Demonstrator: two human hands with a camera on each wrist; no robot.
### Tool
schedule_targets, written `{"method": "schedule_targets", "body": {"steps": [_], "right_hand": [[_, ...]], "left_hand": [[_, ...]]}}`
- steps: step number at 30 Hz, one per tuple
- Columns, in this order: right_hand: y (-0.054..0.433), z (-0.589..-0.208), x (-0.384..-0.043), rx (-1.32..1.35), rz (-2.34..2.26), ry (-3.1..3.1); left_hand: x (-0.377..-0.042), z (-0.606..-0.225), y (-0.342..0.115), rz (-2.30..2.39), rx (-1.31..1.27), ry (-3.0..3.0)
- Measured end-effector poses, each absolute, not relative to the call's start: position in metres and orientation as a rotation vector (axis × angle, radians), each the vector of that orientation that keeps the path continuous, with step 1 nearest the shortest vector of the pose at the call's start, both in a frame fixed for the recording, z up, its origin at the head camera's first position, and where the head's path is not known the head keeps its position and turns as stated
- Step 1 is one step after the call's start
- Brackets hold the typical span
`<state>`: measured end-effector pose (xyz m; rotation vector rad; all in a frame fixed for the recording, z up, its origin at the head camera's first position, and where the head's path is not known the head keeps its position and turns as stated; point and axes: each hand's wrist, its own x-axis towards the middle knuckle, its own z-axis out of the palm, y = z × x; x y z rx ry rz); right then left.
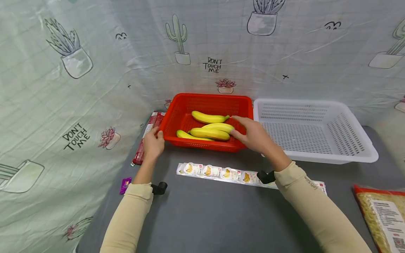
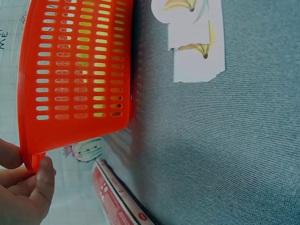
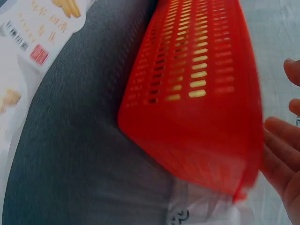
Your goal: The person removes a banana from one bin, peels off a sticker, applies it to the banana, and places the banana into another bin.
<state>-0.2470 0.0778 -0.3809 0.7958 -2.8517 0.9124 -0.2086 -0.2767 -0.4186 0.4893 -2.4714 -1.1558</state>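
Note:
My left hand (image 1: 153, 143) grips the near left corner of a red plastic basket (image 1: 205, 143), and in the left wrist view its fingers (image 2: 43, 185) curl round the rim. Several yellow bananas (image 1: 210, 133) lie inside the basket. My right hand (image 1: 254, 135) reaches over the basket's right side, fingers spread apart, thumb close to the banana ends. Whether it touches a banana is not clear. In the right wrist view, the relaxed fingers (image 3: 281, 145) show beyond the red rim, and the bananas appear only through the slots.
A white plastic basket (image 1: 316, 156) stands right of the red one. A strip of banana-printed labels (image 1: 221, 173) lies in front. Red packaging (image 1: 140, 151) and a small purple packet (image 1: 125, 185) lie at left. A bag of grainy food (image 1: 379, 214) is at right.

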Motion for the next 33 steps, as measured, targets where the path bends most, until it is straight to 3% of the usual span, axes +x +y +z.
{"method": "schedule_targets", "body": {"steps": [12,33], "right_hand": [[0.050,-0.396,-0.283,0.879,1.071,-3.002],[0.019,-0.420,-0.318,0.915,1.192,-3.208]], "left_hand": [[-0.215,-0.420,-0.276,-1.400,0.686,-2.340],[-0.218,-0.419,-0.277,-1.470,0.668,-2.249]]}}
